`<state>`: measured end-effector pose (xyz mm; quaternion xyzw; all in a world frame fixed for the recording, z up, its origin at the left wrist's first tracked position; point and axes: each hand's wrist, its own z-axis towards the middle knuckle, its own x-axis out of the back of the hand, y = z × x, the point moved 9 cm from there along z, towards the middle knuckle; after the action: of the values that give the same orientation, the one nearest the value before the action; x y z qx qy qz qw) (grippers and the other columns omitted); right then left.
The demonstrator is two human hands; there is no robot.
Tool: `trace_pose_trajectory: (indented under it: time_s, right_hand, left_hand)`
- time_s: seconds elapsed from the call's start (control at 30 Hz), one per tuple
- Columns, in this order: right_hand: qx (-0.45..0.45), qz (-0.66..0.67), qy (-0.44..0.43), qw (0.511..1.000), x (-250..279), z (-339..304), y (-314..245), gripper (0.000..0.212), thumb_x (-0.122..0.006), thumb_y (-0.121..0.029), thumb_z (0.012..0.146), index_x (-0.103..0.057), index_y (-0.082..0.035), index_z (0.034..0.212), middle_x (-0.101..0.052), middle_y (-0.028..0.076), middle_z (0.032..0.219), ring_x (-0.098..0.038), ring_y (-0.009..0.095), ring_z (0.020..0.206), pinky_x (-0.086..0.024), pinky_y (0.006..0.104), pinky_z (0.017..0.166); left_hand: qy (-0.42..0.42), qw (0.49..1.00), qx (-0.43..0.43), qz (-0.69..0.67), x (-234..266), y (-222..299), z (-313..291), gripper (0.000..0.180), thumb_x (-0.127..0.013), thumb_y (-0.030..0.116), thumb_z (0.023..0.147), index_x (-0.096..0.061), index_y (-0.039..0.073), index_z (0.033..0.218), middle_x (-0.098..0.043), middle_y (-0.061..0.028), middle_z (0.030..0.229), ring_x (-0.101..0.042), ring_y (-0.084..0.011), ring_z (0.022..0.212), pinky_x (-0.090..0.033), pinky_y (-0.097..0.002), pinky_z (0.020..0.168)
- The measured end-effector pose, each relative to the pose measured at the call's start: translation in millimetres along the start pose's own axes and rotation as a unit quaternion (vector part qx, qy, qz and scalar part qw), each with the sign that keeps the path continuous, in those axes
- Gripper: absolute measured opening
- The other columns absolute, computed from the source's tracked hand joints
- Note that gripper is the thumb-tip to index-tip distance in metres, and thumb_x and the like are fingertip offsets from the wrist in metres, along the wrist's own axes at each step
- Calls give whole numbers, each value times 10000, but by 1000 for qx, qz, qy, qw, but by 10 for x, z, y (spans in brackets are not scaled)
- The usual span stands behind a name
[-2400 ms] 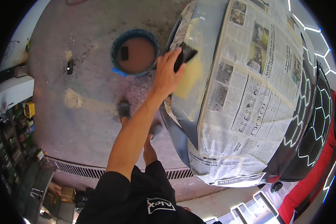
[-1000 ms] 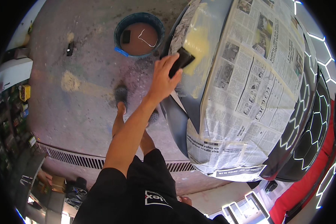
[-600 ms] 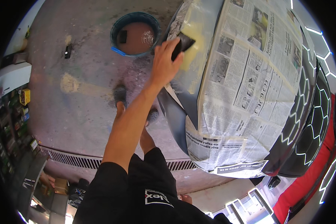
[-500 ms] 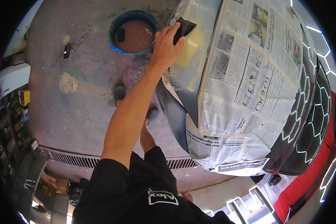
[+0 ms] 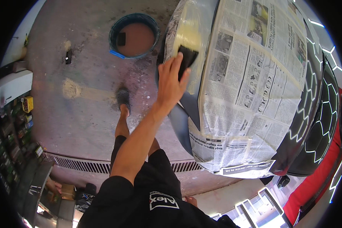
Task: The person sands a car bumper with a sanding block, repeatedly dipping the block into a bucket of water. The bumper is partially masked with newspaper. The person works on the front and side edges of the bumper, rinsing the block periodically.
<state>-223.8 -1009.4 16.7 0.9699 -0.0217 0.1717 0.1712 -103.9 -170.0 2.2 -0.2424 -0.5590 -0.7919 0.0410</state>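
- on yellow patch point(image 5: 190, 32), pinching pad point(image 5: 188, 60) with left grip point(image 5: 171, 85)
- cannot tell state of right grip point(image 5: 191, 200)
- may gouge if tilted
- may tear paper point(image 5: 254, 87) if straying right

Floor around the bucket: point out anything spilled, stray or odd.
A pale tan patch marks the floor, trailing toward the dark shoe; it looks like a spill. A small black object lies loose beyond it, seemingly out of place. Dark blotches stain the floor beside the bucket, perhaps splashes.
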Motion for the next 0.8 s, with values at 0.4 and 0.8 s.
trace_pose_trajectory:
  time_s: [0.4, 0.8]
  right_hand:
    - [-8, 7, -1, 1000, 54, 95, 71, 630, -748, -543, 942, -780, 0, 1262, -818, 202, 1163, -769, 329, 1156, -575, 427, 1017]
    - [-23, -22, -17, 999, -148, 157, 477, 632, -767, -544, 931, -782, 4, 1246, -799, 229, 1226, -754, 366, 1191, -572, 454, 1019]
  left_hand:
    - [-11, 999, 18, 33, 26, 122, -205, 566, -736, 241, 1025, -588, 18, 1524, -630, -219, 1432, -575, -430, 1265, -473, -516, 1116]
    - [-23, 1000, 15, 10, 76, 37, -325, 562, -738, 246, 1028, -597, 26, 1526, -630, -214, 1443, -571, -426, 1287, -458, -514, 1136]
